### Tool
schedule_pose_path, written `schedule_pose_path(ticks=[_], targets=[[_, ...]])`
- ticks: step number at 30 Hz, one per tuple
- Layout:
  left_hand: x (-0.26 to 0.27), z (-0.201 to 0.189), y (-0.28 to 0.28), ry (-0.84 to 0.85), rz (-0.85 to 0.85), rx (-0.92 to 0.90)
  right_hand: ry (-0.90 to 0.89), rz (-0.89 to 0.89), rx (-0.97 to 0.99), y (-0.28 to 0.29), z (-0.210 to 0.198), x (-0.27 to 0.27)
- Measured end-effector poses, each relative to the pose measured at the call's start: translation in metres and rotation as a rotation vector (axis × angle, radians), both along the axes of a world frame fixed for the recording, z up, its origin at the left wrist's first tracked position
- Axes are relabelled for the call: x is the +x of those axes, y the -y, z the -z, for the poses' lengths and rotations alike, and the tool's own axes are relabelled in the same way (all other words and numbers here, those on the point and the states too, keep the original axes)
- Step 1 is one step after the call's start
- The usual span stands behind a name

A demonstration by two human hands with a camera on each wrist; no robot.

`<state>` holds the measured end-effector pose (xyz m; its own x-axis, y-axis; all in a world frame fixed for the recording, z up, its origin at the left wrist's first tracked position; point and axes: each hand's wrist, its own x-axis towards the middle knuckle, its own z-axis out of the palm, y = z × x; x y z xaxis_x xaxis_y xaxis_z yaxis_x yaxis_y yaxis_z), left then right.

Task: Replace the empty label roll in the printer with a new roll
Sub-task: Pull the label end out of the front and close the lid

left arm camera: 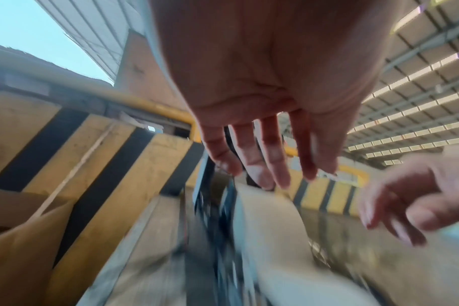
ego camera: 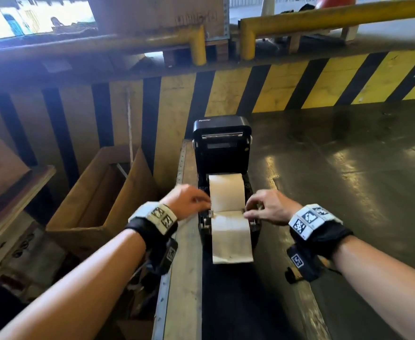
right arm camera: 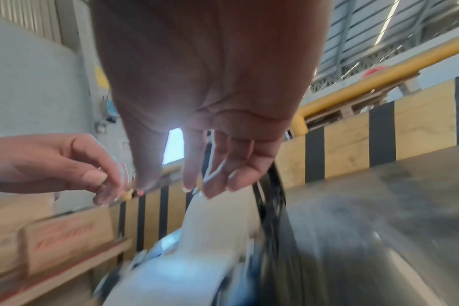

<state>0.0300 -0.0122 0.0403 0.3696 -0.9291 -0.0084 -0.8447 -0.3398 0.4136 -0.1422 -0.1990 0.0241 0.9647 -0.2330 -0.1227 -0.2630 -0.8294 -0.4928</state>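
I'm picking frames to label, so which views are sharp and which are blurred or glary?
Head view: mostly sharp on the printer and label roll, with glare patches on the floor. Left wrist view: lower half motion-blurred. Right wrist view: blurred low down, backlit between the fingers.

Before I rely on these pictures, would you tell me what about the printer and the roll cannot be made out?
- Head view: the guides beside the label roll are covered by the left hand and right hand, so whether either grips anything is unclear.
- Head view: the roll's core is hidden by its own paper.
- Both wrist views: the printer is smeared by motion blur.
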Motion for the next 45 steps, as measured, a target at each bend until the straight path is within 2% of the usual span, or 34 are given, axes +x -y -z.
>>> schedule_pose_path(ticks=[4,6,10,14,20,26,29,33,36,41,45], targets=[[0.058,-0.056,0.035,-0.069,-0.301,-0.338,0.198,0.194,0.011,0.043,-0.037,0.035],[0.084,-0.075,0.056,-0.134,-0.431,-0.427,0.277,0.261,0.033,0.062,-0.053,0.056],[0.125,-0.085,0.096,-0.226,-0.595,-0.378,0.374,0.348,0.056,0.095,-0.072,0.102],[0.144,-0.068,0.126,-0.320,-0.642,-0.273,0.401,0.452,0.164,0.116,-0.070,0.142],[0.154,-0.036,0.143,-0.463,-0.647,-0.270,0.278,0.471,0.293,0.125,-0.047,0.166],[0.143,-0.032,0.132,-0.490,-0.606,-0.321,0.330,0.510,0.411,0.119,-0.039,0.161],[0.128,-0.034,0.117,-0.482,-0.583,-0.324,0.385,0.495,0.428,0.106,-0.037,0.145],[0.095,-0.036,0.092,-0.414,-0.537,-0.290,0.466,0.463,0.563,0.089,-0.030,0.114],[0.068,-0.031,0.070,-0.430,-0.471,-0.250,0.477,0.447,0.685,0.072,-0.020,0.091],[0.027,-0.017,0.040,-0.396,-0.418,-0.221,0.406,0.364,0.739,0.041,-0.010,0.047],[0.005,0.005,0.022,-0.418,-0.362,-0.258,0.348,0.286,0.727,0.029,0.016,0.021]])
